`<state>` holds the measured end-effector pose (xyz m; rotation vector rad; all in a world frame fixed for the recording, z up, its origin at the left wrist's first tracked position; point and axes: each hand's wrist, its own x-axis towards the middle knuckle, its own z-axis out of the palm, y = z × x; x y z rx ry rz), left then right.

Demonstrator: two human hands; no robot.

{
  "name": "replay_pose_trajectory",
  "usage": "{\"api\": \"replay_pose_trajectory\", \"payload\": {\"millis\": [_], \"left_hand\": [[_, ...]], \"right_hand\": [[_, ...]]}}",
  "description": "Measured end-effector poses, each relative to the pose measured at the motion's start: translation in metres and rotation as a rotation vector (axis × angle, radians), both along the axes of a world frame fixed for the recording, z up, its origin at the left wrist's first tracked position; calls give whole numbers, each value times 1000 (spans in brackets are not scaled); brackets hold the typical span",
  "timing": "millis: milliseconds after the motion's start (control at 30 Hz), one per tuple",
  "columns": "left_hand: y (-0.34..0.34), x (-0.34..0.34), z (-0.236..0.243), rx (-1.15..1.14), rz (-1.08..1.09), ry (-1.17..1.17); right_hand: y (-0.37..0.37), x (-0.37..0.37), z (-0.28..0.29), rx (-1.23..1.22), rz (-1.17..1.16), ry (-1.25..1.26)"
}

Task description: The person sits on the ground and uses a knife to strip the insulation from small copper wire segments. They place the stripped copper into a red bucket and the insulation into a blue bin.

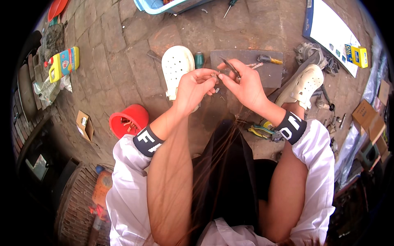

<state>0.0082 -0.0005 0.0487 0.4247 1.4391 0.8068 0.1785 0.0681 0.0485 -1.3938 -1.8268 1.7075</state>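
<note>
My left hand (193,87) pinches a small brownish piece (216,77) between thumb and fingertips, in front of a flat grey board (271,78). Close beside it, my right hand (245,84) is closed around a dark, slim, pointed tool (231,68), whose exact kind I cannot make out. The right thumb and fingertips come close to the small piece; whether they touch it is unclear. On the board lies a tool with a black and yellow handle (270,60). A green cylinder (199,60) stands between the board and my left white clog (177,67).
A red bucket (139,117) with small brownish pieces stands left of my knees. Pliers (262,131) lie below my right wrist. Beyond are a blue basin (176,7), a screwdriver (230,7), a yellow jug (65,63), a white box (330,30) and metal parts (310,52).
</note>
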Motion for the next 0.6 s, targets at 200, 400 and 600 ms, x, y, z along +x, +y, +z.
{"api": "replay_pose_trajectory", "payload": {"millis": [200, 400, 600], "left_hand": [[-3, 5, -1, 130, -163, 271], [-1, 7, 4, 155, -201, 329], [-3, 4, 5, 204, -276, 353]], "right_hand": [[-3, 2, -5, 177, 94, -4], [2, 6, -5, 525, 255, -28], [0, 2, -4, 350, 197, -114]]}}
